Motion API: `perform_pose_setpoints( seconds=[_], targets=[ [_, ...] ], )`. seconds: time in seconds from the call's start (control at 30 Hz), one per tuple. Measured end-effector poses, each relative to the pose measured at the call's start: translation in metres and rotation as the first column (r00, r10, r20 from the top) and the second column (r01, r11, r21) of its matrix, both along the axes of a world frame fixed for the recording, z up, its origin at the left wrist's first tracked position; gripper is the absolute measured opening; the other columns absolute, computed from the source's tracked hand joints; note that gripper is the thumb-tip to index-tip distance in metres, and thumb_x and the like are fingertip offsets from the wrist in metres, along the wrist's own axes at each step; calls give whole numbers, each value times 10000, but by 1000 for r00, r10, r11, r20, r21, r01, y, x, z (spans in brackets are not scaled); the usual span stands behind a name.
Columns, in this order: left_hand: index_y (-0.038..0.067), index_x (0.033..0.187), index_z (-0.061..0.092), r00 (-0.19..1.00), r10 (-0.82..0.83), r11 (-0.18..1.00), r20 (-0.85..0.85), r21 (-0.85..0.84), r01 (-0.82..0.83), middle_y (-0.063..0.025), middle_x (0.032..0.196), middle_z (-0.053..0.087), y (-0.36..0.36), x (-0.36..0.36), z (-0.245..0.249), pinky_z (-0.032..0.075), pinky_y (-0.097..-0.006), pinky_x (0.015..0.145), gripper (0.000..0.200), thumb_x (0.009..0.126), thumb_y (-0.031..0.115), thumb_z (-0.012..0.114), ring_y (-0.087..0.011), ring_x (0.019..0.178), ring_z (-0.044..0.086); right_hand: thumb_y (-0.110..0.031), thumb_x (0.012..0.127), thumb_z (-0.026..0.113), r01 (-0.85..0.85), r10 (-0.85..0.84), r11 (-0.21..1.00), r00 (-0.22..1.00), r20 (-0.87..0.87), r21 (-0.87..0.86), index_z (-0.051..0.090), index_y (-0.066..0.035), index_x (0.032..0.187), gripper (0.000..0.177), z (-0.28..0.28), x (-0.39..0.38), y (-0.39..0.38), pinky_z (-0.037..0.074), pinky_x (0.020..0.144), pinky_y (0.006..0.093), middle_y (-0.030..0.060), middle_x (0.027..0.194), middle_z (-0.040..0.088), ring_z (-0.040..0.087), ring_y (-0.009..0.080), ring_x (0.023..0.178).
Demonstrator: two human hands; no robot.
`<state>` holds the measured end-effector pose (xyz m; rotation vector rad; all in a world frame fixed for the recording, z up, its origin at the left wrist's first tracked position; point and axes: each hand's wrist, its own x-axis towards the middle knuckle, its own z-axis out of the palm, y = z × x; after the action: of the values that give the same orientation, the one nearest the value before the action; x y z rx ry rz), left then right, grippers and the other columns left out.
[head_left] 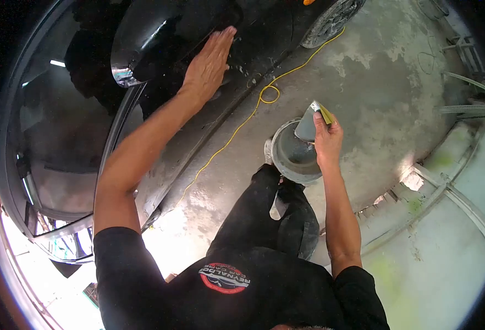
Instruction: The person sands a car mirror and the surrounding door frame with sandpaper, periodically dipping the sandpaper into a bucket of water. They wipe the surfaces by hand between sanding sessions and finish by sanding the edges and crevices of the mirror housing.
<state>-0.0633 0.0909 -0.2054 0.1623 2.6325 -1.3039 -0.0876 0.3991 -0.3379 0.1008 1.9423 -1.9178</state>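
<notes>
My left hand lies against the glossy black car panel, its fingers stretched out and close together. The side mirror is just to the left of that hand. Over on the right, my right hand pinches a folded sheet of sandpaper, grey on its broad face with a yellowish part by the fingers. Directly below the sheet stands a round grey bucket, apparently with liquid in it. The sheet hangs over the bucket's far rim, and my fingers hide part of it.
A yellow cord runs along the concrete floor beside the car, with a loop in it. The car's wheel is at the top. Large pale panels and hoses lie to the right.
</notes>
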Motion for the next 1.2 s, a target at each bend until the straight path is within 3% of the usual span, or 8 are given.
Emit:
perform_pose_setpoints(
  seconds=[0.2, 0.33, 0.53, 0.63, 0.77, 0.9, 1.07, 1.2],
  targets=[
    [25, 1505, 462, 985, 171, 873, -5, 465, -149, -168, 1547, 481, 33, 33, 12, 281, -448, 1233, 630, 1007, 392, 583, -316, 1467, 409, -184, 980, 706, -102, 99, 994, 992, -76, -27, 714, -17, 1058, 184, 67, -15, -30, 439, 687, 246, -36, 836, 620, 534, 58, 782],
    [65, 1322, 654, 906, 423, 166, 17, 981, -96, -145, 1242, 702, 67, 44, 10, 482, -416, 1036, 417, 946, 240, 696, -280, 1150, 667, -142, 981, 700, -107, 97, 964, 994, -53, -245, 716, -7, 1088, 173, 112, -19, -66, 440, 716, 229, -39, 865, 637, 545, 50, 811],
    [32, 1169, 736, 570, 711, -589, 412, 792, 161, -77, 999, 758, 92, 36, -13, 549, -289, 818, 251, 920, 58, 720, -129, 894, 704, -95, 954, 702, -301, 326, 913, 944, 50, -276, 708, 8, 1135, 208, 109, -42, -71, 481, 776, 276, 51, 938, 707, 605, 113, 857],
    [1, 1159, 729, 288, 855, -487, 431, 859, 160, -71, 969, 745, 117, 20, -11, 538, -280, 789, 243, 973, 156, 707, -115, 850, 674, -87, 945, 703, -293, 235, 927, 941, -244, -235, 712, 3, 1117, 195, 84, -67, -74, 485, 796, 307, 85, 940, 702, 621, 177, 880],
    [-21, 1136, 704, 293, 651, -747, 700, 522, 412, -85, 955, 724, 161, -5, -20, 527, -304, 805, 405, 1016, 364, 663, -135, 838, 654, -79, 945, 705, -453, 406, 861, 886, -223, -233, 708, 7, 1087, 166, 76, -111, -59, 481, 800, 311, 84, 937, 670, 604, 199, 884],
    [0, 1231, 657, 330, 616, -673, 716, 260, 692, -85, 1097, 718, 190, -48, -20, 527, -322, 893, 383, 1021, 320, 663, -151, 976, 670, -67, 959, 705, -589, 557, 756, 808, -193, -286, 695, 22, 1084, 154, 82, -148, -44, 472, 787, 277, 49, 926, 635, 575, 137, 856],
    [28, 1106, 701, 138, 727, -438, 673, 299, 848, -39, 1020, 714, 206, -88, 3, 507, -312, 927, 181, 1014, 181, 673, -121, 967, 639, -78, 867, 777, -676, 572, 734, 671, -473, -71, 724, -14, 1100, 246, 94, -183, -38, 482, 881, 365, 120, 1068, 679, 627, 271, 977],
    [-2, 1094, 711, 124, 880, -428, 459, 650, 628, -43, 1039, 715, 192, -78, 12, 509, -283, 869, 163, 1000, 128, 684, -121, 902, 642, -85, 834, 814, -623, 598, 733, 782, -176, -274, 679, -14, 1200, 397, 125, -202, -44, 457, 876, 311, 75, 1124, 616, 586, 192, 1000]
  ],
)
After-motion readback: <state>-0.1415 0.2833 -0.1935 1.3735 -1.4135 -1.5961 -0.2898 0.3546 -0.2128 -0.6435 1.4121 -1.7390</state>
